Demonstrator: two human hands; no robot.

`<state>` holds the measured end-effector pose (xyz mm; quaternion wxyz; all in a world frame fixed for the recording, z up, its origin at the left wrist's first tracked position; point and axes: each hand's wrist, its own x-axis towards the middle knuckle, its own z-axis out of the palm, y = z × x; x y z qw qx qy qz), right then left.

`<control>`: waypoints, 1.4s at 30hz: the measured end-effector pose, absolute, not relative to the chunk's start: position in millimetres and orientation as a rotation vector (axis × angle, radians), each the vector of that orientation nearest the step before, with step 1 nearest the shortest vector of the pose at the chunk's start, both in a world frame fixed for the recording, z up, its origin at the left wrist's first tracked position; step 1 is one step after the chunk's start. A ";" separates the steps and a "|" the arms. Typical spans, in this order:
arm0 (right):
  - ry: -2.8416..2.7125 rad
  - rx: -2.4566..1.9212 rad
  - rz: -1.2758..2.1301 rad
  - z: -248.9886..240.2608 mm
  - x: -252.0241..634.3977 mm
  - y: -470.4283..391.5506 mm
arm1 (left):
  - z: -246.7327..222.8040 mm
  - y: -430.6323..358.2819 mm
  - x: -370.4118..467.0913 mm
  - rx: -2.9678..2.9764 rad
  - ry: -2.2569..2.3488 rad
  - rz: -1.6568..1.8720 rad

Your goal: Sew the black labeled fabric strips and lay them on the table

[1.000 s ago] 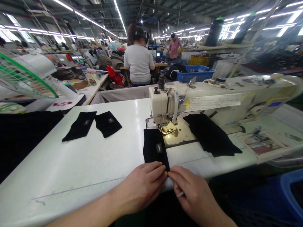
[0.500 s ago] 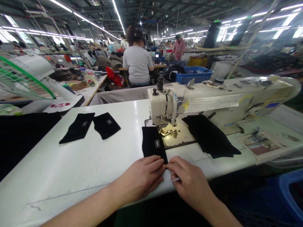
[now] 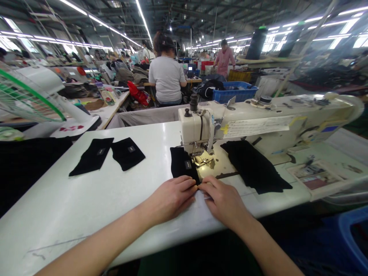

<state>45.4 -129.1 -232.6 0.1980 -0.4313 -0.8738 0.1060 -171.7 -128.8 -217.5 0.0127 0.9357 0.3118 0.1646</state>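
Observation:
A black fabric piece (image 3: 179, 163) with a small label lies at the sewing machine (image 3: 193, 130), its right edge beside the lit presser foot (image 3: 202, 161). My left hand (image 3: 175, 197) presses on the near end of this piece, fingers together and gripping its edge. At the near right corner, my right hand (image 3: 222, 199) pinches the same fabric, its fingertips almost touching those of the left. Something thin and whitish shows under the right fingers; I cannot make out what it is. The fabric beneath the fingertips is hidden.
Two labelled black pieces (image 3: 128, 153) lie on the white table (image 3: 115, 207) to the left. A black fabric stack (image 3: 255, 165) rests right of the needle area. A fan (image 3: 31, 96) stands at the left. Beyond the machine are a blue basket (image 3: 235, 92) and a seated person (image 3: 166, 78).
Both hands have moved forward, away from me, and the black fabric piece has slid further along beside the presser foot. The person in pink in the background has shifted.

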 end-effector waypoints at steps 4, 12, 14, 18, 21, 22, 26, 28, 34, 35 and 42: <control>-2.478 -1.246 0.291 -229.9 41.5 -120.7 | -217.6 -119.6 -174.5 2.920 0.976 0.510; -2.279 -1.190 0.003 -222.1 60.7 -129.5 | -219.7 -101.5 -182.9 2.891 0.996 0.514; -2.204 -1.227 -0.102 -214.0 75.3 -137.6 | -220.3 -97.0 -184.7 2.878 0.997 0.515; -2.212 -1.403 -0.375 -199.0 109.5 -152.3 | -221.3 -88.2 -186.3 2.867 1.028 0.540; -2.277 -1.499 -0.589 -197.0 133.3 -157.6 | -221.7 -81.4 -187.4 2.865 1.033 0.529; -2.277 -1.532 -0.632 -198.1 140.2 -158.1 | -221.9 -79.0 -187.9 2.868 1.030 0.526; -2.287 -1.542 -0.667 -203.4 160.1 -155.7 | -220.9 -69.9 -190.5 2.884 1.026 0.528; -2.285 -1.530 -0.638 -204.1 164.8 -153.7 | -219.3 -65.5 -191.7 2.882 1.024 0.530; -2.270 -1.520 -0.566 -202.4 167.8 -150.4 | -216.3 -54.1 -194.4 2.858 1.026 0.514; -2.266 -1.511 -0.562 -202.5 168.7 -150.1 | -216.6 -52.6 -194.8 2.859 1.028 0.511; -2.246 -1.414 -0.567 -201.4 175.8 -148.7 | -217.9 -51.9 -194.1 2.880 1.085 0.499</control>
